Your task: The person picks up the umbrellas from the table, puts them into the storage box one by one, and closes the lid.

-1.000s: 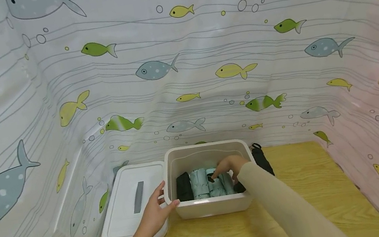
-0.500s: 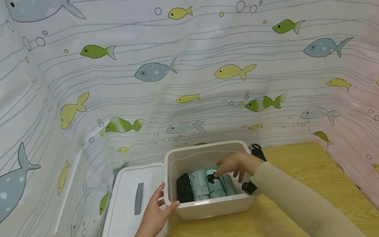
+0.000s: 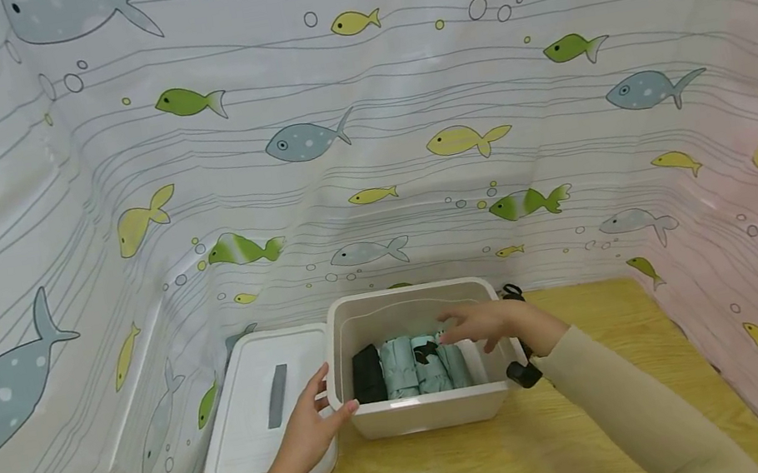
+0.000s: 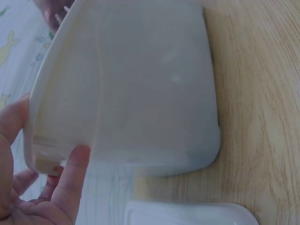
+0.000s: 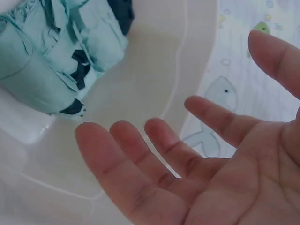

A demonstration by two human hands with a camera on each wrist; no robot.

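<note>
A white storage box (image 3: 429, 414) stands uncovered on the table, with a row of rolled cloth in it. One black roll (image 3: 368, 374) lies at the left, beside several pale teal rolls (image 3: 399, 370), one with a black print. My left hand (image 3: 313, 432) grips the box's left front corner, thumb over the rim and fingers against the outer wall (image 4: 140, 93). Over the right part of the box hovers my right hand (image 3: 489, 322), fingers spread and holding nothing. In the right wrist view, its fingertips (image 5: 93, 140) are apart from the teal cloth (image 5: 42, 75).
Left of the box lies its white lid (image 3: 250, 437) with a grey handle (image 3: 277, 394). A black object with a loop (image 3: 513, 292) stands behind the right forearm, mostly hidden. Fish-printed sheeting (image 3: 391, 217) surrounds the wooden table (image 3: 627, 345) at back and sides.
My right hand has drawn back up and to the right from the teal rolls, its fingers straightening. The left hand keeps its grip on the box, and the rolls stay in place.
</note>
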